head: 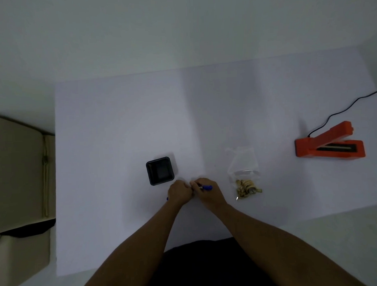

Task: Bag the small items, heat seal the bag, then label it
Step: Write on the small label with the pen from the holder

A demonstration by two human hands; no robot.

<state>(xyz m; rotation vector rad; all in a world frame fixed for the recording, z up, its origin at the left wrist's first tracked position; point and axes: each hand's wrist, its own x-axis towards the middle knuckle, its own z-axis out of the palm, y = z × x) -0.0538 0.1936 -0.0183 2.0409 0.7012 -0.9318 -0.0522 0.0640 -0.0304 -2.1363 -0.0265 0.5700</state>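
Right hand (pixel 206 190) is closed around a blue pen (pixel 207 187), whose barrel sticks out to the right past the knuckles. Left hand (pixel 179 191) is curled shut, touching the right at the fingertips; what it pinches is hidden. A blue speck shows at its left edge, possibly a pen cap. Judgement: the hands meet to steady something small for writing, likely a label, which cannot be seen.

Bag (pixel 244 173) lies just right of the hands, clear, with the small tan items (pixel 248 188) bunched at its near end. Whether it is sealed cannot be told.

Black tray (pixel 160 170) sits just beyond the left hand and looks empty. Orange sealer (pixel 329 144) stands well apart at far right, arm raised, cord (pixel 342 110) trailing off behind; judged parked clear of the writing.

Surface: plain white sheet (pixel 118 124) on the table. Room dim, pale wall behind, beige box (pixel 17 170) at left.
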